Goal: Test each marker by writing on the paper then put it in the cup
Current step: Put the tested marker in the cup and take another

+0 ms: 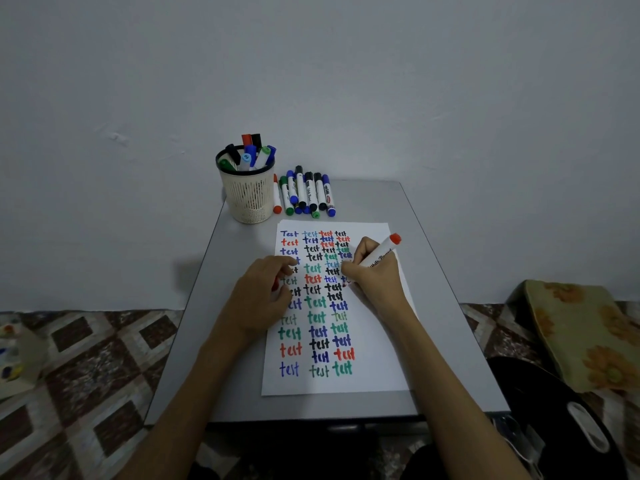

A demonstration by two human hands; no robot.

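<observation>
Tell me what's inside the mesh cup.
Markers stand in the mesh cup: red, black, blue and green ends show above the rim. Their lower barrels and the cup's bottom are hidden by its wall.

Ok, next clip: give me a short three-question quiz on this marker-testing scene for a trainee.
1. True or false: the right hand holds a red-ended marker against the paper.
2. Where do the loose markers lie? A) on the floor B) beside the cup, on its right C) on top of the paper
3. Fill in: the word written over and over on the paper is ____.
Key: 1 true; 2 B; 3 test.
</observation>
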